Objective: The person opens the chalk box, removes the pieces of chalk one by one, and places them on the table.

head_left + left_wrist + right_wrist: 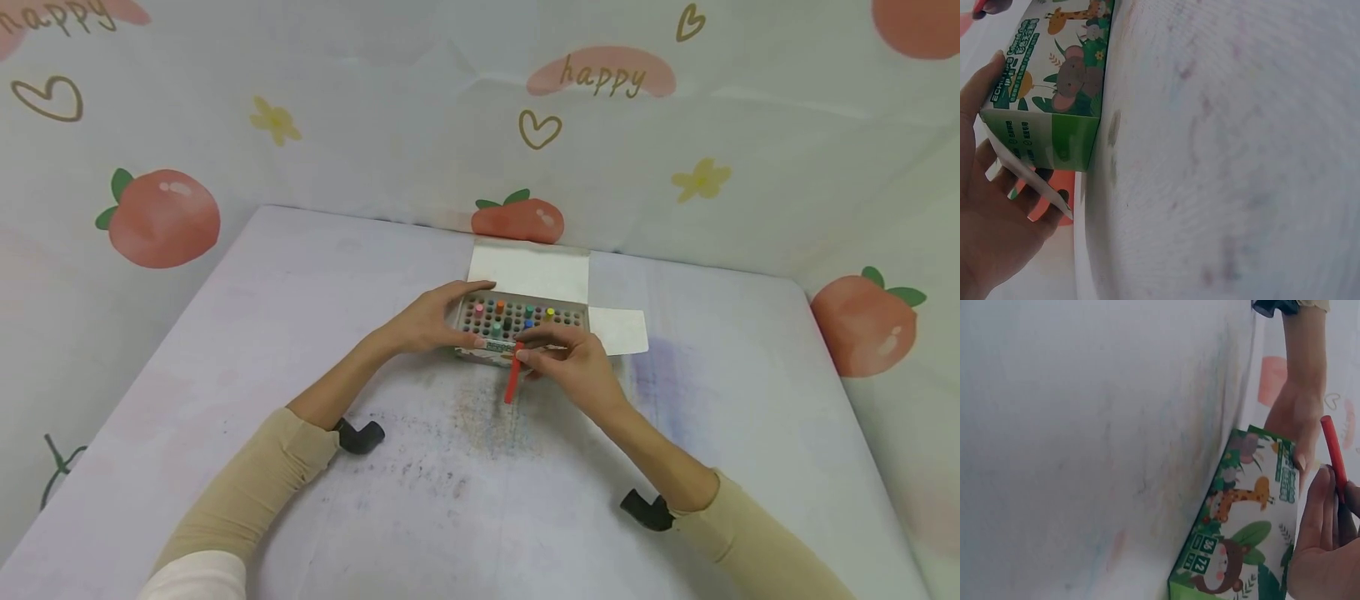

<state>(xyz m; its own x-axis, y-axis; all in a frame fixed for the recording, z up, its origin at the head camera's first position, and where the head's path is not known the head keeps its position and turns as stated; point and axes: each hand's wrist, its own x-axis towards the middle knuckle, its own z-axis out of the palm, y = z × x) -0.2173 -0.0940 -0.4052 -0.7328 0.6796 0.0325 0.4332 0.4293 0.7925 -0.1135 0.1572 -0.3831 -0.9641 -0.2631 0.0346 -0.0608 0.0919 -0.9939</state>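
Observation:
An open cardboard chalk box (480,357) with a holed insert stands at the middle back of the table, and several coloured chalk sticks poke up from its holes. My left hand (427,321) grips the box's left end; in the left wrist view its thumb lies along the top edge of the printed front (1079,81), with the fingers behind a side flap (1032,178). Over the front right of the box, my right hand (573,367) pinches a red chalk stick (512,385) between thumb and fingers. In the right wrist view the red stick (1333,447) points away from the fingers.
The box's white lid (528,271) is folded back towards the wall, and a side flap (618,331) sticks out to the right. Smudges of coloured dust (487,417) mark the tabletop in front. A fruit-printed sheet (405,108) hangs behind the table.

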